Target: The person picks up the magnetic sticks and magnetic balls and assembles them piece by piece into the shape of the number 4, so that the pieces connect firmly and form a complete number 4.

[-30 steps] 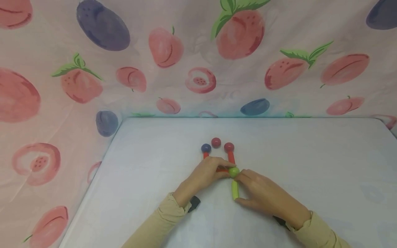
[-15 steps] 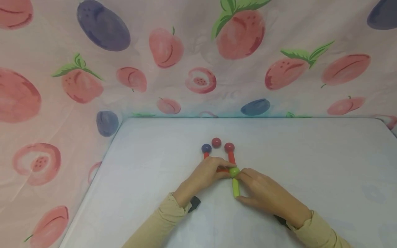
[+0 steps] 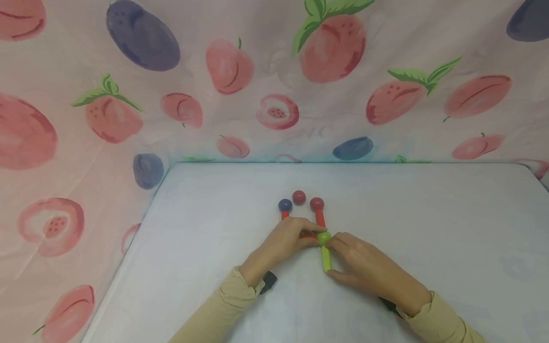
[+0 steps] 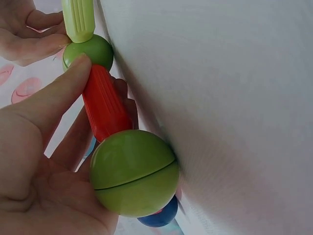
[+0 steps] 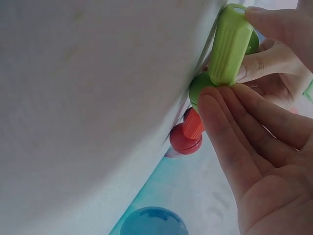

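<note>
My left hand [image 3: 283,240] pinches a green ball [image 3: 324,238] between thumb and index finger, other fingers lying behind a red ridged rod [image 4: 105,103]. The left wrist view shows that rod joining this ball to a second, larger-looking green ball [image 4: 134,174] by the palm. A light green ridged rod [image 5: 229,46] is gripped lengthwise by my right hand [image 3: 369,267], thumb on its near end, fingertips by the green ball. The rod's far end touches the ball. Another red rod [image 3: 320,218] runs from the pinched ball to a red ball [image 3: 317,203].
On the white table [image 3: 429,228], a blue ball [image 3: 285,205] tops a red rod [image 3: 285,215] partly hidden by my left hand. A separate red ball [image 3: 299,197] lies between the blue and red ends. Fruit-patterned cloth [image 3: 274,57] hangs behind the table.
My right hand has pushed the light green rod slightly forward against the green ball, its thumb shifting with it. My left hand has stayed in place.
</note>
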Motion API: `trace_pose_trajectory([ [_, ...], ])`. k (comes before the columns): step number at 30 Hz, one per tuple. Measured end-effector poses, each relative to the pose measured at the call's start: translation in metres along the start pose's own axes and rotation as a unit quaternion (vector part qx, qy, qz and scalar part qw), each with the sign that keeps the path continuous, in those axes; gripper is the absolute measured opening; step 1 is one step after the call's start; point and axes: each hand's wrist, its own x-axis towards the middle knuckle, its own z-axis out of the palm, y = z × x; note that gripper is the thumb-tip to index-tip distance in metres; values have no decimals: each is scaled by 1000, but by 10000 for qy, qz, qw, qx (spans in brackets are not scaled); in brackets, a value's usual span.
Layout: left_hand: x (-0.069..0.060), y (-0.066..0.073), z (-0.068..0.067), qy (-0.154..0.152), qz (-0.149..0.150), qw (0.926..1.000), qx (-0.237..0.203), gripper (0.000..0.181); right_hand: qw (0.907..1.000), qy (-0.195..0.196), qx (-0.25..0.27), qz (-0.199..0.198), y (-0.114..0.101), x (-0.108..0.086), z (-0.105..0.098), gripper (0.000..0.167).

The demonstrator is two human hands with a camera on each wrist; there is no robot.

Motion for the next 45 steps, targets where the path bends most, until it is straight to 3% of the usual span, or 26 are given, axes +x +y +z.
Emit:
trace_pose_trajectory([
  [18, 1, -1, 1, 5, -19, 10000, -46, 35, 10000, -66, 53, 31, 1, 2, -5, 52],
  [45, 0, -2, 1, 20, 1, 10000, -95, 34, 9983, 496, 174, -246, 18, 20, -27, 46],
])
